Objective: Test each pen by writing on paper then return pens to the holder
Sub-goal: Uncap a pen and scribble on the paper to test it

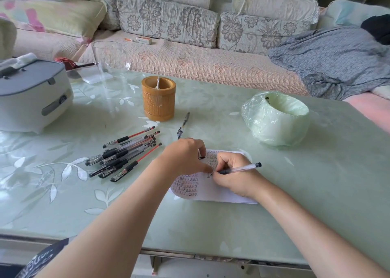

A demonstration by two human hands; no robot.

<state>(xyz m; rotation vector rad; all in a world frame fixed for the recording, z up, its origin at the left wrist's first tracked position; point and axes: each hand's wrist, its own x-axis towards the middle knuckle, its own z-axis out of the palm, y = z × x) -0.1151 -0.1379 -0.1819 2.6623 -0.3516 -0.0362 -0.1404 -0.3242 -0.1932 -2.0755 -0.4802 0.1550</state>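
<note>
While your right hand [234, 173] is pinching the pen [242, 168], barrel pointing right, on the paper [211, 193] at frame centre, your left hand [185, 157] is resting there, grip unclear; the holder [158, 100] is standing up-left, nearer that hand.

gel pens [124, 153] lie piled left of the written-on paper [211, 191], one clear pen [240, 169] slanting tip-down on it, bamboo holder [158, 98] upright behind

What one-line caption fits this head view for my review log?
Right hand tests a pen on paper steadied by the left hand, pen pile and wooden holder nearby.
</note>
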